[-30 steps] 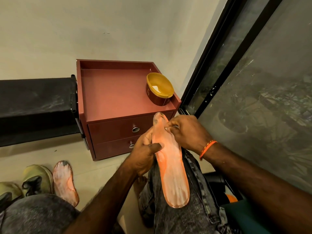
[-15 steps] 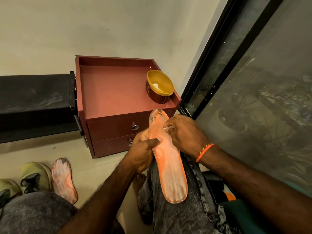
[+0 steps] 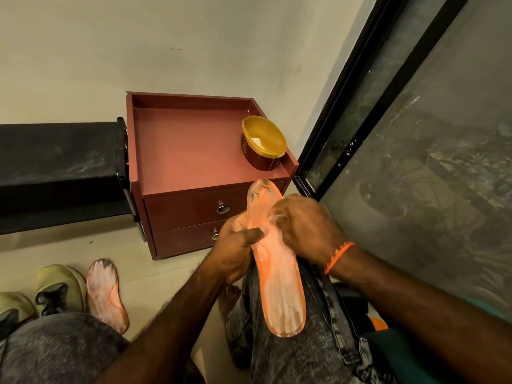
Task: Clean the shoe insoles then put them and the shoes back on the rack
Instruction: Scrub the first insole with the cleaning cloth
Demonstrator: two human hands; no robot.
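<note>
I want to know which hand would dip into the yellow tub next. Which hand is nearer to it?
The right hand. It works on the insole just below and in front of the yellow tub. The left hand grips the insole's left edge, lower down and farther from the tub.

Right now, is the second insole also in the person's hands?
No, the second insole lies on the floor beside the shoes.

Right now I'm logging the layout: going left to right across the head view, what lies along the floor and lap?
Green shoes → loose insole on the floor → left hand → held insole → right hand.
</note>
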